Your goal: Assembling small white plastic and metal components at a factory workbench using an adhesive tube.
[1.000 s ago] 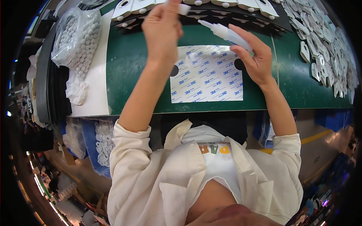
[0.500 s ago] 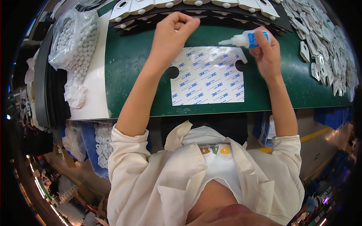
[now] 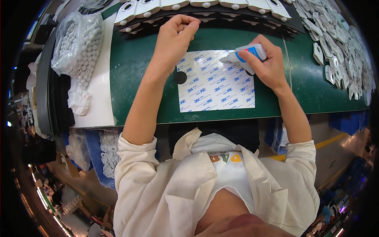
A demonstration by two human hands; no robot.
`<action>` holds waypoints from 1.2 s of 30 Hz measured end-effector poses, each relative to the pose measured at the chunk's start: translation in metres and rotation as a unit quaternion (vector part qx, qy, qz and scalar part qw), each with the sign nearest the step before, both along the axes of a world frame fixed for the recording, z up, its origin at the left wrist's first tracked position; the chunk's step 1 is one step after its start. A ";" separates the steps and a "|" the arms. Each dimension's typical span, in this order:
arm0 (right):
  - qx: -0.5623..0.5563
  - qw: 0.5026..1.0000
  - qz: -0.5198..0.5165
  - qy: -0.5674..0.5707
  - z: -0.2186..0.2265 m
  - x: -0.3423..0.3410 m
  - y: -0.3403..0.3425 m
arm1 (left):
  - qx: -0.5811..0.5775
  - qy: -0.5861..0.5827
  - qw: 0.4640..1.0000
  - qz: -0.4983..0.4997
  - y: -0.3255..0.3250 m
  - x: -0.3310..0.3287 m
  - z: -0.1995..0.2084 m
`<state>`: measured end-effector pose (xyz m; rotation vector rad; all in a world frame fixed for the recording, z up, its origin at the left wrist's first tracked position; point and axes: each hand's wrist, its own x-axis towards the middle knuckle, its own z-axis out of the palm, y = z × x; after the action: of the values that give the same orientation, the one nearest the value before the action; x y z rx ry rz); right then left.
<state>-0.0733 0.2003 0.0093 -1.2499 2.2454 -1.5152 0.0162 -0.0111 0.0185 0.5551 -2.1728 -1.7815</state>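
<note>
My right hand (image 3: 270, 65) is wrapped round a small white glue bottle (image 3: 252, 52) with a blue label. Its pale nozzle points left, over the upper part of a white sheet with blue print (image 3: 215, 89). Whether the tip touches the sheet, I cannot tell. My left hand (image 3: 175, 37) is closed in a pinch above the sheet's upper left corner. A bit of something pale shows between its fingers, too small to name. Beside the sheet's left edge is a black round spot (image 3: 181, 77); another on the right is mostly hidden by my right hand.
White plates with round knobs (image 3: 173, 4) stand in a row on black strips along the far edge. At the left, a clear bag of white balls (image 3: 75, 47) lies by stacked black sheets (image 3: 53, 91). Many loose white parts (image 3: 335, 51) cover the green table's (image 3: 138, 87) right end.
My right hand has brought the glue bottle down and to the left, over the sheet. My left hand has shifted slightly left, still pinched.
</note>
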 end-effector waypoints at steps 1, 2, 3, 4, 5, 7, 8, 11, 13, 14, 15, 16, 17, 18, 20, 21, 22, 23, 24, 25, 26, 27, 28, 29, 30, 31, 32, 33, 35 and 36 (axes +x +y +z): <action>-0.001 1.000 0.001 0.014 0.001 0.001 0.000 | -0.003 0.000 1.000 -0.008 0.000 0.000 0.000; -0.002 1.000 0.002 0.028 0.002 0.002 0.000 | -0.003 0.000 1.000 -0.008 0.001 0.000 0.000; -0.002 1.000 0.002 0.029 0.002 0.002 0.000 | -0.009 0.002 1.000 -0.007 0.002 -0.001 0.000; -0.005 1.000 0.002 0.031 0.002 0.002 0.001 | -0.014 0.005 1.000 -0.005 0.003 -0.001 0.000; -0.008 0.999 0.003 0.033 0.002 0.002 0.001 | -0.015 0.005 1.000 -0.005 0.002 -0.001 0.000; -0.007 0.999 0.000 0.042 0.003 0.001 0.002 | -0.024 0.008 1.000 -0.007 0.001 0.000 -0.001; -0.005 0.999 -0.003 0.051 0.003 0.001 0.002 | -0.024 0.009 1.000 -0.007 0.001 -0.001 -0.002; -0.017 0.998 -0.008 0.054 0.005 0.002 0.003 | -0.033 0.017 0.999 -0.003 0.000 -0.001 -0.003; -0.013 0.999 -0.010 0.050 0.006 0.002 0.004 | -0.032 0.017 0.999 -0.004 -0.001 -0.002 -0.005; -0.008 0.999 -0.011 0.045 0.006 0.002 0.004 | -0.032 0.017 0.999 -0.005 -0.001 -0.002 -0.005; -0.008 0.999 -0.012 0.046 0.005 0.002 0.004 | -0.033 0.018 0.999 -0.003 0.000 -0.002 -0.004; -0.010 0.999 -0.009 0.040 0.005 0.002 0.004 | -0.035 0.018 0.999 -0.001 0.000 -0.002 -0.004; -0.011 0.999 -0.006 0.034 0.004 0.002 0.003 | -0.035 0.019 0.999 -0.001 0.000 -0.002 -0.004; -0.012 0.999 -0.007 0.034 0.004 0.001 0.003 | -0.038 0.019 0.999 -0.002 0.000 -0.002 -0.004; -0.010 0.999 -0.009 0.034 0.005 0.001 0.003 | -0.042 0.020 0.999 -0.005 0.000 -0.002 -0.004; -0.011 0.999 -0.011 0.034 0.005 0.001 0.003 | -0.038 0.022 0.999 -0.004 0.000 -0.002 -0.004; -0.008 1.000 -0.013 0.026 0.005 0.000 0.004 | -0.034 0.025 0.999 -0.003 0.001 -0.002 -0.003; -0.006 1.000 -0.016 0.019 0.004 -0.001 0.004 | -0.035 0.026 0.999 -0.005 0.001 -0.002 -0.003; -0.007 1.000 -0.017 0.019 0.003 -0.002 0.004 | -0.039 0.029 0.999 -0.004 0.002 -0.002 -0.002; -0.038 0.999 -0.025 0.008 0.000 -0.004 0.004 | -0.043 0.032 0.999 -0.003 0.002 -0.002 -0.002; -0.068 0.997 -0.032 -0.004 -0.001 -0.007 0.004 | -0.044 0.033 0.998 -0.005 0.003 -0.002 -0.001; -0.070 0.997 -0.034 -0.003 -0.001 -0.008 0.004 | -0.042 0.037 0.998 0.005 0.004 -0.003 0.000; -0.100 0.991 -0.047 -0.073 0.000 -0.010 0.003 | -0.040 0.041 0.998 0.014 0.005 -0.003 0.002; -0.129 0.980 -0.060 -0.142 0.000 -0.012 0.004 | -0.042 0.042 0.998 0.011 0.004 -0.004 0.003; -0.134 0.961 -0.078 -0.229 -0.001 -0.015 0.005 | -0.036 0.041 0.998 0.011 0.003 -0.005 0.004; -0.137 0.961 -0.080 -0.227 0.001 -0.017 0.006 | -0.030 0.039 0.999 0.010 0.003 -0.006 0.004; -0.187 0.934 -0.066 -0.296 0.002 -0.018 0.006 | -0.032 0.041 0.999 0.008 0.004 -0.006 0.003; -0.236 0.900 -0.051 -0.362 0.004 -0.019 0.006 | -0.121 0.061 0.990 -0.039 0.005 -0.006 0.001; -0.255 0.894 -0.036 -0.366 0.003 -0.023 0.009 | -0.214 0.047 0.966 -0.133 0.016 -0.005 0.008; -0.270 0.888 -0.021 -0.372 0.003 -0.025 0.011 | -0.238 0.013 0.954 -0.180 0.027 -0.006 0.016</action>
<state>-0.0983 0.2116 0.0123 -0.5183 1.4021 -2.2316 0.0107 0.0161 0.0341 0.0213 -2.6869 -1.3095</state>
